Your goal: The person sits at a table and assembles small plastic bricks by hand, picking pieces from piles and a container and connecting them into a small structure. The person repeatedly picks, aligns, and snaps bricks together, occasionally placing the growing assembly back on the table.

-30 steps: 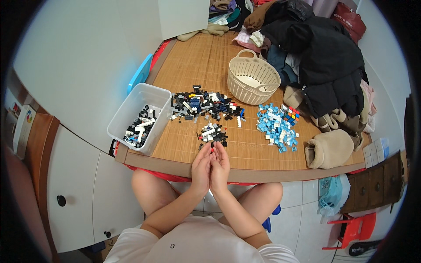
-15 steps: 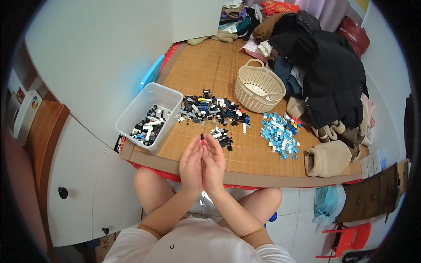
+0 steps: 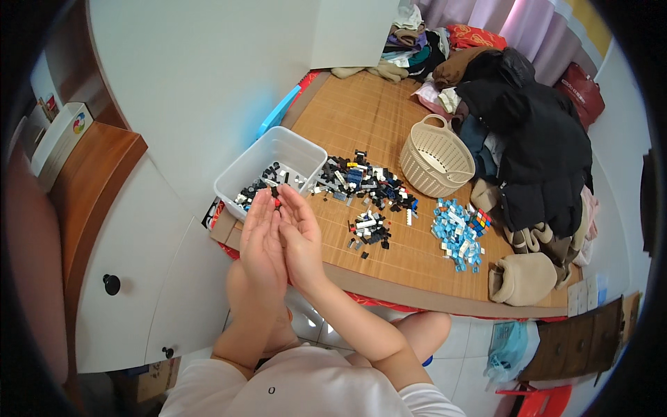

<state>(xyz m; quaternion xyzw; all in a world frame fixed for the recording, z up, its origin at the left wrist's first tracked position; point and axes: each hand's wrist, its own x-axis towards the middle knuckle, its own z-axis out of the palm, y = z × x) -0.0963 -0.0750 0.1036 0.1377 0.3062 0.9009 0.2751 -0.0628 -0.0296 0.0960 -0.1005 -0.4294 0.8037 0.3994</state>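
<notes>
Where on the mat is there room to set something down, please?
The mat is bare beyond the dark brick pile, left of the basket, and between the small pile and blue-white tiles. Clothes crowd the right, the box the near left.

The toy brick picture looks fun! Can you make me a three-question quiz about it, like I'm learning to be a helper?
1. True or false: the beige basket is filled to the top with bricks.

2. Where is the puzzle cube?
A) inside the basket
B) beside the blue-and-white pieces
C) under the basket

3. Fill the gap: at the fingertips of the cupped left hand and right hand, one small piece is bright ____.

Key: 1 false; 2 B; 3 red.
</notes>
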